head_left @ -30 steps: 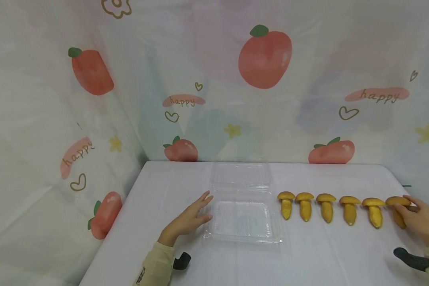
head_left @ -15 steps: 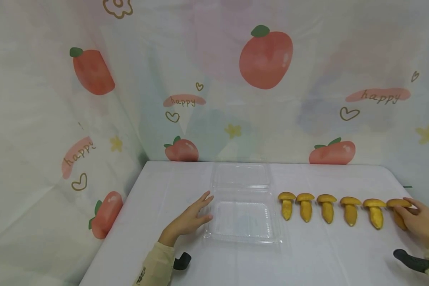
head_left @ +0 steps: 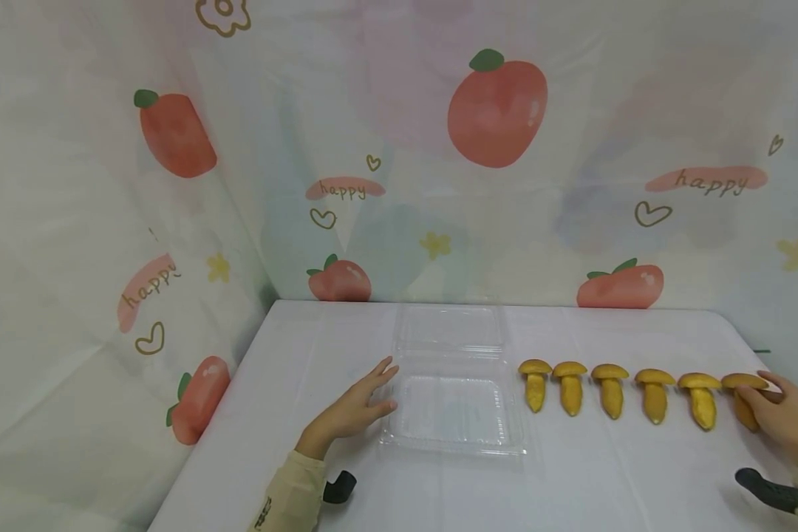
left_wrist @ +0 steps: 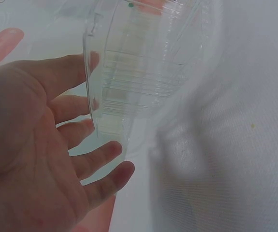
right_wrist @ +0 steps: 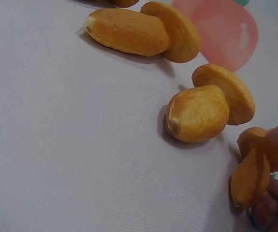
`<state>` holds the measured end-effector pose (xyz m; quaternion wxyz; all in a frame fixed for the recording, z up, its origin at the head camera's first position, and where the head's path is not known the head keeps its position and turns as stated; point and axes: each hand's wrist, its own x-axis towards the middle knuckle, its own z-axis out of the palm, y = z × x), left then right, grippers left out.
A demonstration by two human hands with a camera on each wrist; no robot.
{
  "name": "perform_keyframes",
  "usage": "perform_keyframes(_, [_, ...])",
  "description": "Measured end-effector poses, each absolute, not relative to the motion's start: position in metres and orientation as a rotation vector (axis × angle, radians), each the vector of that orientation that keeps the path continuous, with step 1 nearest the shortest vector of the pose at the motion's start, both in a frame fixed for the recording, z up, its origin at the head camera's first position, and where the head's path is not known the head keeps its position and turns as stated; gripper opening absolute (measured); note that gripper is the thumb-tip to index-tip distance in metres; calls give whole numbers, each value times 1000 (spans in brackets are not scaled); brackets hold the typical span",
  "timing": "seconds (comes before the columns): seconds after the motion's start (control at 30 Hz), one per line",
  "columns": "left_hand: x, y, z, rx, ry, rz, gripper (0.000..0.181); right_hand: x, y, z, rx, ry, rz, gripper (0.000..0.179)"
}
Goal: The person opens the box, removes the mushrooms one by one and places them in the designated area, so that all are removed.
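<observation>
A clear plastic clamshell box [head_left: 452, 410] lies unfolded on the table, its lid towards the back wall. At the box's left side is my left hand [head_left: 346, 415], fingers extended and spread; in the left wrist view the fingertips [left_wrist: 110, 149] reach the clear wall of the box [left_wrist: 143, 72]. Several yellow-brown mushrooms [head_left: 611, 391] form a row right of the box, caps towards the back. My right hand [head_left: 790, 423] holds the rightmost mushroom [head_left: 745, 382], thumb and fingers on either side of it. That mushroom's stem [right_wrist: 250, 181] shows in the right wrist view, close over the cloth.
A white cloth covers the table [head_left: 572, 480]. Behind it and to the left hangs a fruit-printed fabric wall [head_left: 399, 133]. Dark curved pieces stick out from both wrists, one by the left sleeve [head_left: 287, 491] and one at the right wrist.
The head view has shifted very slightly. Both hands, the box and the mushrooms keep practically the same places.
</observation>
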<state>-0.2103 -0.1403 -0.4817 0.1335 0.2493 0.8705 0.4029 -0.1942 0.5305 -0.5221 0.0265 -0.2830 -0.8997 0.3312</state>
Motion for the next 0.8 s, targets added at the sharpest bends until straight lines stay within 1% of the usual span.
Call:
perform_keyframes(0.1, [-210, -140, -482, 717, 2531, 1160, 66, -193, 528, -519, -864, -2793, 1025, 72])
perform_keyframes(0.3, [-210, -140, -482, 719, 2540, 1149, 66, -193, 526, -514, -939, -2817, 1064, 72])
perform_keyframes(0.47, [-210, -141, -482, 737, 2535, 1154, 66, -194, 531, -515, -995, -2836, 1082, 75])
perform_keyframes(0.63, [-211, -140, -481, 748, 2537, 1147, 65, -195, 537, -515, -985, -2846, 1087, 76])
perform_keyframes(0.8, [-213, -140, -480, 765, 2538, 1128, 66, -196, 530, -503, -995, -2762, 1095, 70])
